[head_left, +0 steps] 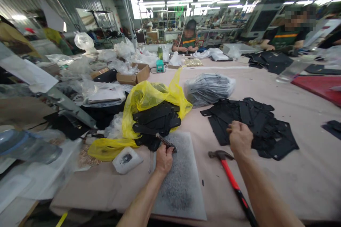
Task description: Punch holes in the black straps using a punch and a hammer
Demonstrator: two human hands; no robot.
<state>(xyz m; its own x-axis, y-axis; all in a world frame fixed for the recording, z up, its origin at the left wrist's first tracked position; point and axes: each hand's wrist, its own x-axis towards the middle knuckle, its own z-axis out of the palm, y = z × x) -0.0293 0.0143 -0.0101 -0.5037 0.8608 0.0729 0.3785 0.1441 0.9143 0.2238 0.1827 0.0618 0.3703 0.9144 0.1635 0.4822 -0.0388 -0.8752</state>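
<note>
My left hand [164, 159] is closed around a dark metal rod-like tool [162, 138], which looks like a punch, above the upper part of a white board [178, 184] covered with black specks. The hand hides part of the tool and what lies under it. My right hand [240, 138] has its fingers curled at the near left edge of a pile of black strips [277, 131]; whether anything is in them is hidden. Below that hand lies a claw hammer [229, 173] with a red and black handle. More black strips [157, 117] spill from a yellow mesh bag [145, 94].
A white block with a dark hollow [128, 160] sits left of the board. Behind are a plastic-wrapped bundle [209, 87], a cardboard box [134, 74] and a teal device [160, 66]. A large bottle [29, 147] lies at left. Two people [186, 40] work across the table.
</note>
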